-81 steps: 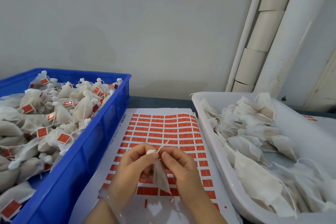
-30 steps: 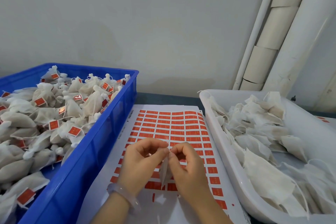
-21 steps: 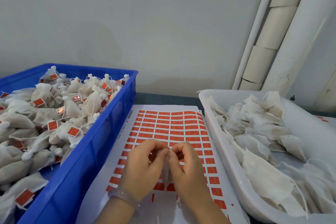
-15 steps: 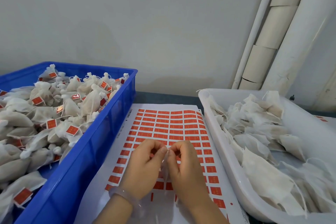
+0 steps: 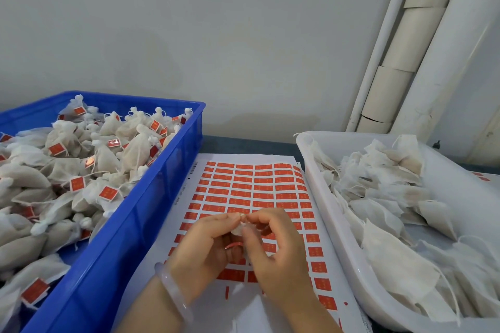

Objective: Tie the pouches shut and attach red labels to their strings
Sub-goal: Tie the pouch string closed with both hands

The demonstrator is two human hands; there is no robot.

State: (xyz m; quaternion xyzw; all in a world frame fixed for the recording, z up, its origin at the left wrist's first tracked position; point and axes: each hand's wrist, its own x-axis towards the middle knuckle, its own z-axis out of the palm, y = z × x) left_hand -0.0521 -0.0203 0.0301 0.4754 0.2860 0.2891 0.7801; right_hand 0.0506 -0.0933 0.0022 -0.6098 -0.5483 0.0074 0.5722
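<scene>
**Q:** Where is the pouch sitting?

**Me:** I'm holding it low over the label sheet (image 5: 251,186), between the blue crate (image 5: 130,224) and the white tray (image 5: 324,197). My left hand (image 5: 205,249) and right hand (image 5: 273,251) are both pinching the pouch (image 5: 238,228) at its gathered top, with the fingers (image 5: 230,217) curled in and the tips nearly meeting. My hands are hiding most of its body.

**Q:** Which step?

**Me:** I'm judging it as closing the neck. The string is too fine to make out. A red sliver is showing under the pinch, and I cannot tell whether it is a label.

**Q:** How are you doing it cleanly?

**Me:** I'm aiming to pull the string ends evenly while one pinch is bracing the neck, so the thin mesh isn't tearing. I'm also leaving a free tail long enough to fold a label around. I'm working close over the sheet so the next label is within easy reach.

**Q:** Risk?

**Me:** A loose knot could be slipping open once the pouch is lying in the crate.
</scene>
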